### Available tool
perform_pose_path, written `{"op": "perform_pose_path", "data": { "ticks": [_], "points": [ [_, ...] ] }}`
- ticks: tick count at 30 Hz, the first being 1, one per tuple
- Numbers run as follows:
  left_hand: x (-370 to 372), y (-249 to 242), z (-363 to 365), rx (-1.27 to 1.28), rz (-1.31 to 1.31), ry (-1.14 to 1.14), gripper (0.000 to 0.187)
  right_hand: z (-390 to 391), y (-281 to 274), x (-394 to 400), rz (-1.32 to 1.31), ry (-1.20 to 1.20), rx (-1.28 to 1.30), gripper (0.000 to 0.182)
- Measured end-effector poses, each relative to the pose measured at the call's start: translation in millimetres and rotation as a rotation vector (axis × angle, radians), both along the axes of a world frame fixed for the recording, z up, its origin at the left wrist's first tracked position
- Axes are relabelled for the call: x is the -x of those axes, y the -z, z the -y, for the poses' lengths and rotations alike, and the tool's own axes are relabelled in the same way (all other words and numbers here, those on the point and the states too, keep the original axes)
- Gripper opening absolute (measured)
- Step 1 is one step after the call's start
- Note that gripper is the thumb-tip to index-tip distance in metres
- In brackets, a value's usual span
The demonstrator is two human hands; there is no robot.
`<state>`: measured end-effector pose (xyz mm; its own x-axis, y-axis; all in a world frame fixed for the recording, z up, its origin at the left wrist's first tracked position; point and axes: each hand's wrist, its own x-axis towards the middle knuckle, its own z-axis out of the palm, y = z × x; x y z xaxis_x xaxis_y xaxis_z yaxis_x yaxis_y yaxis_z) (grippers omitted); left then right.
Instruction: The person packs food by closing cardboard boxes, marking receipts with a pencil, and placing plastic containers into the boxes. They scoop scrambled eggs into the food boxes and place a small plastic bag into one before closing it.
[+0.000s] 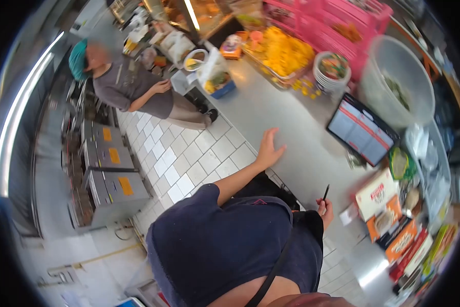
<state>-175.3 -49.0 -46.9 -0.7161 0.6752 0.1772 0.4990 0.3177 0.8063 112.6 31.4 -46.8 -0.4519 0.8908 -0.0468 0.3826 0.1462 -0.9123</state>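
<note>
My left hand (271, 149) reaches out over the edge of the steel counter (306, 169), its fingers spread and nothing in them. Whether it touches the surface is unclear. Closer to my body, at the lower right, my right hand (324, 212) is closed on a thin black pen (326, 192) that points up. A white slip of paper (348, 214) lies just right of that hand. Farther up the counter stands a tablet (363, 129) with a lit red and white screen.
A person (137, 87) in a teal cap stands on the tiled floor at the upper left. Yellow food fills a tray (281, 51) near stacked bowls (332, 71), pink crates (337, 30) and a large tub (399, 82). Boxes (377, 194) line the right side.
</note>
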Motion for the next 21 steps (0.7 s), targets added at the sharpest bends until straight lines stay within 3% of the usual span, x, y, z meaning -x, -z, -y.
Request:
{"op": "perform_pose_path", "data": {
  "ticks": [4,8,10,12,14,15,18,19,20,21],
  "points": [
    [101.8,8.7,50.8,-0.182,-0.226,-0.506,0.059,-14.7,-32.5,75.4,0.012,-0.163,-0.144,0.02],
    [236.9,12.3,112.3,-0.361,-0.231,-0.818,0.063,-8.5,-42.1,155.3,-0.022,-0.073,-0.056,0.019],
    [302.5,-18.4,122.4,-0.337,-0.252,-0.645,0.061,6.1,-23.0,189.3,-0.049,-0.033,0.105,0.021],
    [351.6,-59.1,116.3,-0.282,-0.268,-0.465,0.06,27.6,-2.0,230.7,-0.07,-0.013,0.084,0.022],
    [379.0,-97.3,100.5,0.381,0.286,0.084,0.05,49.2,9.9,269.3,0.044,-0.223,-0.042,0.024],
    [391.9,-84.4,100.0,0.174,0.665,0.438,0.038,60.4,0.5,297.4,0.035,-0.282,-0.1,0.023],
    [380.8,-123.7,119.4,-0.021,0.679,0.368,0.031,71.1,-11.9,382.5,-0.05,-0.434,-0.155,0.024],
    [380.8,-116.8,130.0,-0.017,0.678,0.379,0.031,67.4,-15.5,409.1,-0.123,-0.516,-0.344,0.025],
    [379.4,-102.1,144.5,-0.273,0.774,0.13,0.029,64.7,-18.9,433.6,-0.195,-0.6,-0.53,0.027],
    [376.0,-85.5,158.0,-0.527,0.852,-0.132,0.028,64.1,-24.4,456.2,-0.196,-0.597,-0.526,0.027]
  ]
}}
